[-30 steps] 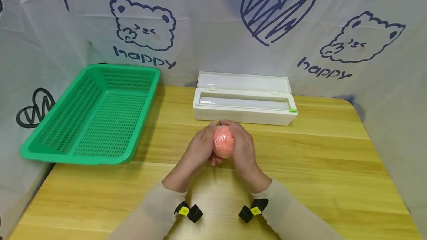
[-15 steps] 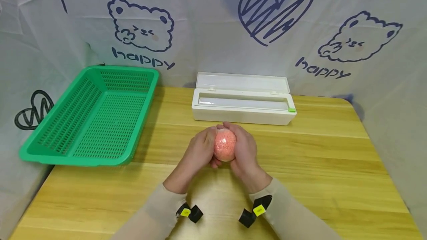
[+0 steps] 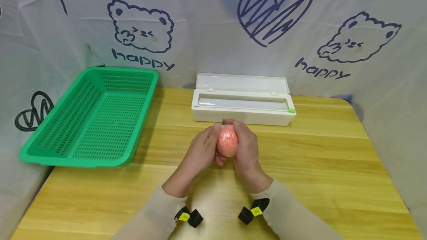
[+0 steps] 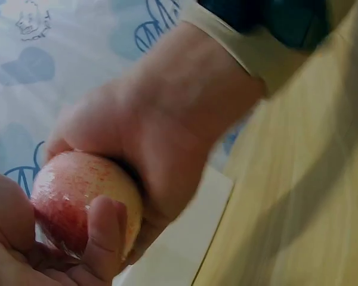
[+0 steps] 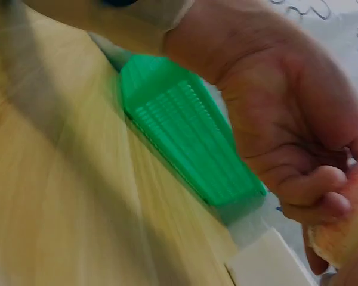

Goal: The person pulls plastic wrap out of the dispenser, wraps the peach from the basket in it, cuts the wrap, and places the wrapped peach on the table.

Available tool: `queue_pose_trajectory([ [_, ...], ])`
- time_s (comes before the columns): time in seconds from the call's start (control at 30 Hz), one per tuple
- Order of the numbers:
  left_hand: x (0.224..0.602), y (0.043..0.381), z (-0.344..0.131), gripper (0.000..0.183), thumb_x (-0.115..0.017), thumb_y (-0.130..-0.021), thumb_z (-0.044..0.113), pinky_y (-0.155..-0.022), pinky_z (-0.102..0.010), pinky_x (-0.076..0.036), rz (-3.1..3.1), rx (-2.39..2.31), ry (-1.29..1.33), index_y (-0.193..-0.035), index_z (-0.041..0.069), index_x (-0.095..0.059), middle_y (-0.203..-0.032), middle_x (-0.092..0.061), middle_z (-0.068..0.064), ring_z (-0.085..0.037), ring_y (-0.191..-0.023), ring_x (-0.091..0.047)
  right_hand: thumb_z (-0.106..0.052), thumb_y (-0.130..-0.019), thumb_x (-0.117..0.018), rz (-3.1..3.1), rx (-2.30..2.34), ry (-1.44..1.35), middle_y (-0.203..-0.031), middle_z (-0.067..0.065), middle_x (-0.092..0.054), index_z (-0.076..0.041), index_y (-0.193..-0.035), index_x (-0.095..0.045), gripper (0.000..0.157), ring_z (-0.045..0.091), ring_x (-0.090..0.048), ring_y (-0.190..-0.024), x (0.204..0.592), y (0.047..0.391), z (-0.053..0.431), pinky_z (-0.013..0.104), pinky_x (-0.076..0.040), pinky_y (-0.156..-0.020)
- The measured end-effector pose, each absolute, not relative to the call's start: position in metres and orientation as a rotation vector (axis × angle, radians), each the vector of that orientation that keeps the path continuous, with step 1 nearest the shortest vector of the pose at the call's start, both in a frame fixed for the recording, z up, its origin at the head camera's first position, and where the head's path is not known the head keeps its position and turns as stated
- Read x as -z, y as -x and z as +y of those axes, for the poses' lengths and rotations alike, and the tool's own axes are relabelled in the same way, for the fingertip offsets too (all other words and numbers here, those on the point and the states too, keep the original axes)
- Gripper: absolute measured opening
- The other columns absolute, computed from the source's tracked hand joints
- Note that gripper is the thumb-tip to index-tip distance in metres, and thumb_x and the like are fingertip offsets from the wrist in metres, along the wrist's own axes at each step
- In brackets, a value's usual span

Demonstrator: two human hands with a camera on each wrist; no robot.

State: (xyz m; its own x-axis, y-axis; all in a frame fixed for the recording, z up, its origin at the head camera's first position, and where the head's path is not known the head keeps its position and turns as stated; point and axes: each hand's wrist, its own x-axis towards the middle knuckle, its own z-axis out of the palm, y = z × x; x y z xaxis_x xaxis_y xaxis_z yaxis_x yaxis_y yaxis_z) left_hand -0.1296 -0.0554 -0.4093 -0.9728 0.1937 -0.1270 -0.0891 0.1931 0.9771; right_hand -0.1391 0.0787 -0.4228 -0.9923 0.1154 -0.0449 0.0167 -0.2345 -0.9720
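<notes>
A red-and-yellow apple (image 3: 227, 142) with a shiny, cling-film-like covering is held between both hands above the table. My left hand (image 3: 204, 145) grips its left side, and my right hand (image 3: 246, 147) curls around its right side. Some fingertips meet under and behind it, partly hidden. Up close in the left wrist view, the apple (image 4: 77, 199) has glossy highlights and wrinkled film near its lower end. The right hand (image 4: 149, 137) wraps its far side there. In the right wrist view, the left hand's (image 5: 286, 113) curled fingers press on the apple (image 5: 349, 220), which the frame cuts off.
A white cling-film dispenser box (image 3: 241, 116) with its lid raised stands just beyond the hands, a pale roll (image 3: 243, 103) inside. At the left sits a green perforated basket (image 3: 138, 136). The wooden table (image 3: 320, 180) meets a printed cloth (image 3: 207, 29) at the back.
Both hands and the apple have shifted slightly to the right. The fingers have re-gripped and the apple has turned a little between them. Box and basket stay in place.
</notes>
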Motion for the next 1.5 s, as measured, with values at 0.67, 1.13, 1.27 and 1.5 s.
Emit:
queue_pose_trajectory([
  [0.67, 0.407, 0.143, -0.067, 0.043, -0.047, -0.113, 0.039, -0.057, -0.031, -0.060, 1.964, -2.053, 0.034, -0.132, 0.000, -0.050, -0.081, -0.068, -0.014, -0.019, -0.060, -0.069, -0.021, -0.106, -0.053, -2.378, -2.214, -0.462, -0.158, 0.017, -0.043, -0.008, -0.160, -0.040, 0.056, 0.029, -0.048, -0.139, 0.418, 0.149, 0.116, 0.047, -0.045, -0.114],
  [1.13, 0.417, 0.151, -0.087, 0.046, -0.048, -0.113, 0.036, -0.068, -0.043, -0.063, 2.272, -1.787, 0.111, -0.152, 0.011, -0.043, -0.139, -0.062, -0.021, -0.034, -0.079, -0.076, -0.021, -0.087, -0.087, -2.922, -1.329, -0.706, -0.145, 0.015, -0.056, -0.008, -0.151, -0.041, 0.080, 0.030, -0.061, -0.123, 0.436, 0.168, 0.149, 0.051, -0.054, -0.104],
  [1.27, 0.416, 0.152, -0.092, 0.038, -0.046, -0.113, 0.024, -0.072, -0.045, -0.063, 2.305, -1.755, 0.097, -0.148, 0.009, -0.049, -0.138, -0.060, -0.020, -0.032, -0.082, -0.075, -0.025, -0.088, -0.086, -2.981, -1.315, -0.701, -0.144, 0.014, -0.057, -0.008, -0.150, -0.043, 0.078, 0.029, -0.062, -0.121, 0.446, 0.175, 0.153, 0.051, -0.055, -0.103],
  [1.5, 0.416, 0.153, -0.093, 0.033, -0.049, -0.112, 0.020, -0.074, -0.045, -0.062, 2.312, -1.731, 0.080, -0.141, 0.006, -0.055, -0.128, -0.064, -0.021, -0.039, -0.089, -0.075, -0.032, -0.086, -0.084, -3.046, -1.287, -0.680, -0.146, 0.010, -0.058, -0.011, -0.151, -0.046, 0.078, 0.026, -0.062, -0.125, 0.459, 0.174, 0.154, 0.049, -0.053, -0.107],
])
